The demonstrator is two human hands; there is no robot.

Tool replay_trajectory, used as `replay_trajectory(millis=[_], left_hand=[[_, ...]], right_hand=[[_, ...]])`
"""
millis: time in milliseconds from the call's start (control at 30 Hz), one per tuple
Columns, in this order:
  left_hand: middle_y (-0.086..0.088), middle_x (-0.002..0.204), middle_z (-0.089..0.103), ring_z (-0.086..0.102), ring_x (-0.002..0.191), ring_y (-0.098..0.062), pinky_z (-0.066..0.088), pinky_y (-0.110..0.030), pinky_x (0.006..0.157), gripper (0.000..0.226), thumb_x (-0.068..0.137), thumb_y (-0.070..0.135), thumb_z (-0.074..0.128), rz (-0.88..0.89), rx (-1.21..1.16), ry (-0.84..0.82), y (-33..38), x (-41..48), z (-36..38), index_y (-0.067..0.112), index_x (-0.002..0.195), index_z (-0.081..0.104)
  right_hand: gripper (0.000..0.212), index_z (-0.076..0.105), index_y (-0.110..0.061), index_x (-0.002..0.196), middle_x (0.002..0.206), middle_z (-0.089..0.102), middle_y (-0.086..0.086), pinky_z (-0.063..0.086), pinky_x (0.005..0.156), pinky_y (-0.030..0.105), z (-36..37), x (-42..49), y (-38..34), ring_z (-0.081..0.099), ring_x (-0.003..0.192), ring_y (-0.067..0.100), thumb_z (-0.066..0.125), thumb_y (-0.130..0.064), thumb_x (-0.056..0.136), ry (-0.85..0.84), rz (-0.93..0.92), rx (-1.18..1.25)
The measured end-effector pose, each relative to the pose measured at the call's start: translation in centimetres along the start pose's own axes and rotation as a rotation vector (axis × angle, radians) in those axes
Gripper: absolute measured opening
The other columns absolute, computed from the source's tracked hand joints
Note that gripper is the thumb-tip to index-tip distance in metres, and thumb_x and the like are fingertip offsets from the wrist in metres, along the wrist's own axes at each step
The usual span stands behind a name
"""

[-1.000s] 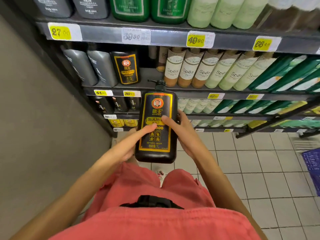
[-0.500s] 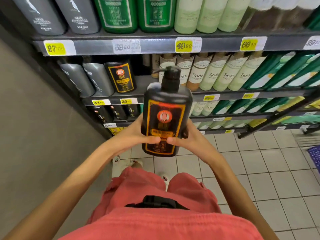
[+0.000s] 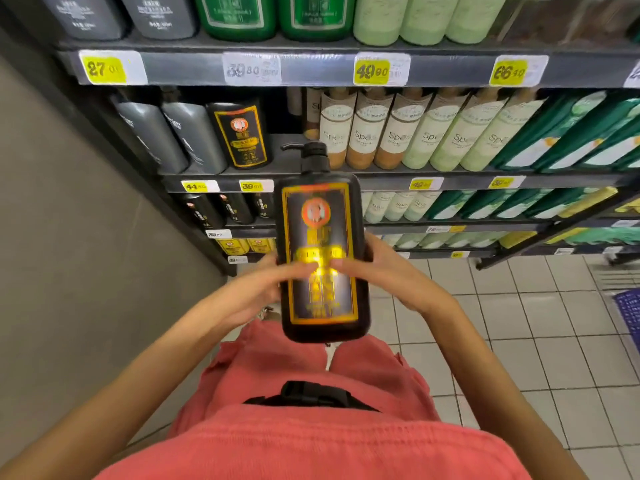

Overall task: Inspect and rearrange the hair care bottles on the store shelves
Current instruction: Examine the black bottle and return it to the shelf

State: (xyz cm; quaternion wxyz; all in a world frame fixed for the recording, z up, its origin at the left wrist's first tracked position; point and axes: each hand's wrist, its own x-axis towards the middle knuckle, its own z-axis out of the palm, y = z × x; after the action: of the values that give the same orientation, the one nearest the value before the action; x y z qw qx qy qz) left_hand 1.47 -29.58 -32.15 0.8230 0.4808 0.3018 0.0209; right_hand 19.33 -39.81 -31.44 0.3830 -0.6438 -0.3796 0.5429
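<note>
Close in, the black pump bottle (image 3: 322, 258) is held upright before the person's waist, off the shelves. The left hand (image 3: 263, 289) and the right hand (image 3: 384, 271) each curl round one side of it, thumbs lying across the gold-framed label. It looks large and full, so probably heavy, and its rigid, glossy body could slip. A two-sided hold low on the body seems sound, whereas the slim pump head (image 3: 311, 152) is likely a weak point, not a handle. Its label is blurred: an orange round emblem and gold characters, unreadable. Farther off, a matching bottle (image 3: 242, 135) stands on the shelf (image 3: 460, 183) beside a gap. Pale bottles (image 3: 367, 133) read "Spe…", and price tags above show 27 (image 3: 104, 68), 39.80 (image 3: 251, 69) and 49.80 (image 3: 372, 71).
</note>
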Motion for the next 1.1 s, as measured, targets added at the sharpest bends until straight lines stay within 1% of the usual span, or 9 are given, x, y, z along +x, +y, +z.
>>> replay_trajectory(millis=[67,167,333,467,600,733,800,933,1100], left_hand=[[-0.003,0.119,0.066,0.061,0.111,-0.018,0.052,-0.032,0.089,0.053,0.071,0.047,0.072,-0.082,-0.204,-0.017,0.3,0.3,0.3,0.022,0.118,0.065],[-0.005,0.136,0.053,0.045,0.129,-0.024,0.032,-0.042,0.109,0.057,0.081,0.051,0.055,-0.211,-0.251,-0.012,0.7,1.1,0.1,0.023,0.13,0.054],[-0.005,0.126,0.061,0.056,0.116,-0.023,0.036,-0.04,0.106,0.053,0.076,0.051,0.053,-0.3,-0.194,0.066,0.4,1.6,0.0,0.024,0.12,0.063],[-0.005,0.12,0.065,0.061,0.109,-0.017,0.043,-0.033,0.099,0.044,0.084,0.041,0.052,-0.219,0.001,0.262,-0.7,2.1,0.4,0.02,0.122,0.059],[0.005,0.11,0.068,0.066,0.095,-0.005,0.05,-0.02,0.079,0.045,0.071,0.039,0.064,-0.06,0.038,0.327,-1.0,3.7,0.1,0.027,0.114,0.056],[0.018,0.098,0.069,0.066,0.091,0.002,0.05,-0.01,0.068,0.041,0.071,0.033,0.065,0.028,0.087,0.322,-0.3,5.8,-1.5,0.033,0.11,0.054],[0.015,0.102,0.069,0.066,0.095,-0.002,0.052,-0.015,0.075,0.041,0.079,0.029,0.063,0.035,0.123,0.344,0.2,7.3,-2.6,0.028,0.119,0.054],[-0.009,0.123,0.059,0.056,0.114,-0.022,0.044,-0.044,0.1,0.048,0.085,0.025,0.065,0.072,0.299,0.48,1.4,11.0,-5.3,0.013,0.128,0.05],[-0.007,0.111,0.041,0.04,0.117,-0.022,0.037,-0.038,0.103,0.052,0.081,0.025,0.069,0.195,0.604,0.657,2.7,15.1,-8.4,0.018,0.129,0.049]], right_hand=[[0.052,0.061,-0.026,0.115,0.107,0.071,-0.006,0.053,0.086,0.028,0.3,0.4,-0.3,0.067,0.097,0.007,0.063,-0.057,0.073,-0.006,0.112,0.131],[0.039,0.067,-0.026,0.108,0.111,0.071,0.003,0.054,0.087,0.035,0.7,0.8,-0.1,0.068,0.099,0.02,0.052,-0.054,0.087,-0.005,0.259,0.367],[0.048,0.059,-0.026,0.125,0.121,0.067,0.006,0.045,0.102,0.044,1.3,0.9,1.7,0.061,0.115,0.025,0.048,-0.055,0.089,-0.01,0.31,0.459],[0.031,0.055,-0.025,0.123,0.128,0.062,0.006,0.048,0.1,0.037,2.7,1.0,3.2,0.063,0.11,0.014,0.045,-0.038,0.096,0.04,0.216,0.468],[0.059,0.036,-0.016,0.138,0.133,0.056,0.006,0.045,0.103,0.039,2.8,2.5,4.1,0.057,0.119,0.017,0.058,-0.029,0.085,0.087,0.12,0.402],[0.054,0.046,-0.025,0.13,0.121,0.064,-0.006,0.053,0.084,0.021,1.1,5.6,3.8,0.062,0.11,0.009,0.062,-0.031,0.079,0.069,0.057,0.384],[0.054,0.048,-0.024,0.131,0.114,0.067,-0.013,0.052,0.078,0.016,0.3,7.7,3.6,0.063,0.106,0.005,0.062,-0.03,0.079,0.098,-0.004,0.343],[0.052,0.046,-0.023,0.136,0.12,0.065,-0.009,0.05,0.079,0.015,-0.6,12.2,3.3,0.062,0.107,0.002,0.061,-0.024,0.086,0.176,-0.095,0.258],[0.053,0.037,-0.013,0.14,0.122,0.057,-0.006,0.046,0.09,0.014,-1.0,17.4,2.8,0.054,0.106,-0.01,0.057,-0.006,0.091,0.312,-0.232,0.117]])
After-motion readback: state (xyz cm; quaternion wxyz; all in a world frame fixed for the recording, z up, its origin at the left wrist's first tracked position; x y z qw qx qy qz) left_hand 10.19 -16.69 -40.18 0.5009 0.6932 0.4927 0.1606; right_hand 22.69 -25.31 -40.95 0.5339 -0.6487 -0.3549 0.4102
